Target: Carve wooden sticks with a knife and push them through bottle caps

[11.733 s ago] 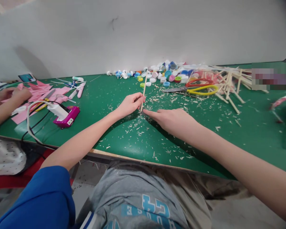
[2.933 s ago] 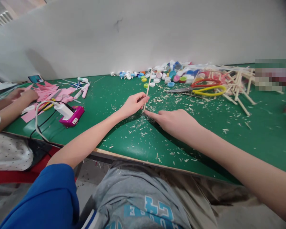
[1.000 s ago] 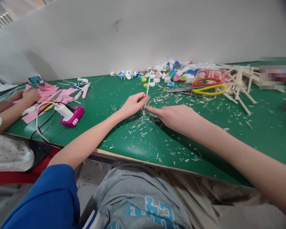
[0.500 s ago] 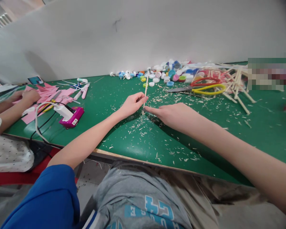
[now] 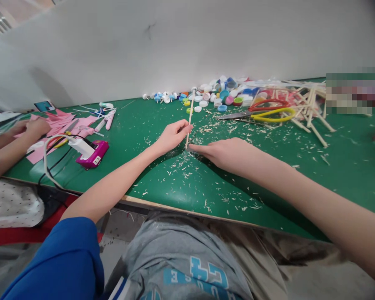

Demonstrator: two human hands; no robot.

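My left hand (image 5: 175,135) pinches a thin pale wooden stick (image 5: 191,110), which stands nearly upright with its lower end close to the table. Beside that lower end is my right hand (image 5: 226,152), its index finger stretched along something thin and greyish. The other fingers are curled under, and what they hold is mostly hidden. Pale wood shavings (image 5: 181,168) lie scattered around both hands on the green table (image 5: 162,191).
Scissors (image 5: 273,113) with red and yellow handles lie right of the stick, before a heap of wooden sticks (image 5: 311,108). Bottle caps (image 5: 222,96) line the wall. A magenta power strip (image 5: 93,155) with cables sits left, near another person's hands (image 5: 36,125) and pink paper (image 5: 61,121).
My right index finger has slid slightly down toward the stick's lower end. My left hand still grips the stick, and the view has shifted a little.
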